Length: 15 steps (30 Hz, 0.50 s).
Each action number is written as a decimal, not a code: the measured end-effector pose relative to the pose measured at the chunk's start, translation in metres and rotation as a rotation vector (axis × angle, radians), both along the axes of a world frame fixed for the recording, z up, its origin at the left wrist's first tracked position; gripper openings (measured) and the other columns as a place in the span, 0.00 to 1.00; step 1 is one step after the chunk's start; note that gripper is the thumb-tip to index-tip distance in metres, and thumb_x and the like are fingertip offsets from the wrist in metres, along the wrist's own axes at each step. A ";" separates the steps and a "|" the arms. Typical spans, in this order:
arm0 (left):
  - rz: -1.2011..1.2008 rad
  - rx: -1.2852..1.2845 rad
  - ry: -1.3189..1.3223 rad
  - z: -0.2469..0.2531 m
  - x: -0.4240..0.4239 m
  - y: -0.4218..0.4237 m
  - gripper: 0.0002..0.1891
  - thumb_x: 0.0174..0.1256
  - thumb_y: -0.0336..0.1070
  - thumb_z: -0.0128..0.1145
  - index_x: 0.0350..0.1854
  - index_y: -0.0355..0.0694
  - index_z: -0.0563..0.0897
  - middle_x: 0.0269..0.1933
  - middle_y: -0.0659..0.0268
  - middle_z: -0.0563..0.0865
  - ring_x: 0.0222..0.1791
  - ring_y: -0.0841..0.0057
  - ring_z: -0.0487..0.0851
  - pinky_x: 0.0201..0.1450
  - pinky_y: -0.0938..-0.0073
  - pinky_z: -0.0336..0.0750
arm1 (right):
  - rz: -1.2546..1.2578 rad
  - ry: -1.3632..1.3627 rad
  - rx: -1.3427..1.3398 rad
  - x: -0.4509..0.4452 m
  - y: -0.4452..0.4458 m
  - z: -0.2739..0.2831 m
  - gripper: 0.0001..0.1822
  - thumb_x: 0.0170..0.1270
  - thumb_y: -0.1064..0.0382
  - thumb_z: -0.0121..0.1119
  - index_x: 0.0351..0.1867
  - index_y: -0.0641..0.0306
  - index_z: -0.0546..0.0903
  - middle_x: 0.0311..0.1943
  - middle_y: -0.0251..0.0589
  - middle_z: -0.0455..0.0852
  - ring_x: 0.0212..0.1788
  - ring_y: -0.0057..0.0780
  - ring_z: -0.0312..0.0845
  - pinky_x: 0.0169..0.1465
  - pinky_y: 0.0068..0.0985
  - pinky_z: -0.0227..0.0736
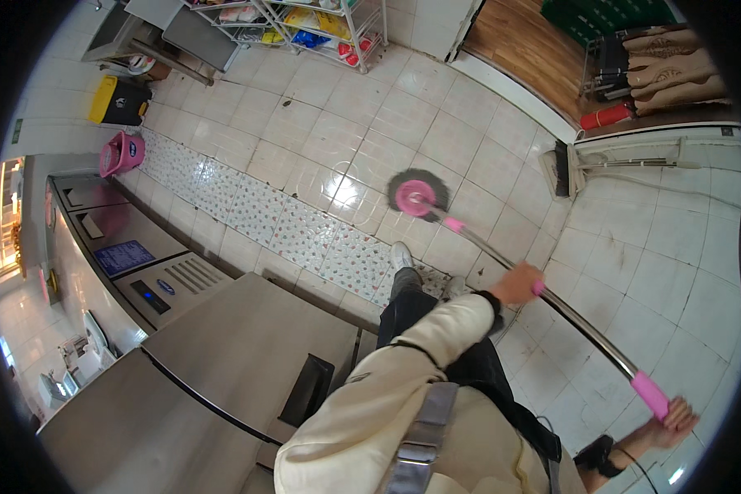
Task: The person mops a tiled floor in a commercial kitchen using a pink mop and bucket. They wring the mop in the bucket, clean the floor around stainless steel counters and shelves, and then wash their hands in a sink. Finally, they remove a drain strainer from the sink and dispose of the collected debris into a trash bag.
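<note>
A spin mop with a round pink head and dark grey strands lies flat against the tiled floor, slightly blurred. Its metal handle slants across in front of my body and has pink collars and a pink end grip. My left hand wraps around the handle partway up, next to a pink collar. At the upper end, my right hand is closed on the pink grip. My shoes stand just below the mop head, on a patterned tile strip.
A stainless steel refrigerated counter runs along the left. Far left are a pink bucket and a yellow-black bin. Wire shelves stand at the back. A broom and dustpan lean against the right wall by a doorway.
</note>
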<state>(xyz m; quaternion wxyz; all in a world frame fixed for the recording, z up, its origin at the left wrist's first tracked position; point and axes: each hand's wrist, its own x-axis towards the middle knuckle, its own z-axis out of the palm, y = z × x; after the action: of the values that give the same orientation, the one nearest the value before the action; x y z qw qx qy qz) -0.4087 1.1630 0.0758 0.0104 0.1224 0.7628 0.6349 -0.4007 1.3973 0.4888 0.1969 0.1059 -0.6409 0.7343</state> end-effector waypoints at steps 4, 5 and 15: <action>0.352 -0.070 -0.071 -0.031 0.045 -0.105 0.12 0.37 0.31 0.63 0.30 0.41 0.79 0.32 0.58 0.80 0.40 0.55 0.76 0.47 0.61 0.67 | 0.435 -0.041 -0.149 -0.031 -0.064 -0.089 0.20 0.69 0.60 0.40 0.15 0.52 0.58 0.09 0.26 0.55 0.13 0.18 0.46 0.24 0.21 0.47; 0.539 -0.141 -0.092 -0.050 0.066 -0.126 0.12 0.37 0.30 0.63 0.29 0.41 0.79 0.33 0.57 0.80 0.40 0.55 0.76 0.48 0.61 0.66 | 0.287 0.020 -0.070 -0.033 -0.079 -0.123 0.19 0.69 0.58 0.40 0.16 0.53 0.60 0.09 0.27 0.59 0.12 0.20 0.50 0.21 0.21 0.49; 0.820 -0.755 -0.387 -0.109 0.149 -0.134 0.06 0.46 0.27 0.55 0.29 0.38 0.78 0.36 0.51 0.78 0.42 0.52 0.74 0.46 0.58 0.69 | 0.555 -0.217 0.018 0.019 -0.082 -0.217 0.19 0.67 0.62 0.49 0.15 0.61 0.66 0.10 0.34 0.67 0.10 0.27 0.63 0.19 0.28 0.63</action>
<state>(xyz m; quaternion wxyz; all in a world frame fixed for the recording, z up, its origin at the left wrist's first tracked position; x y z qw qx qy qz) -0.2597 1.0286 -0.0332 -0.0541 -0.3125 0.9053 0.2825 -0.3816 1.3154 0.2722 -0.0822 0.1997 -0.6112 0.7614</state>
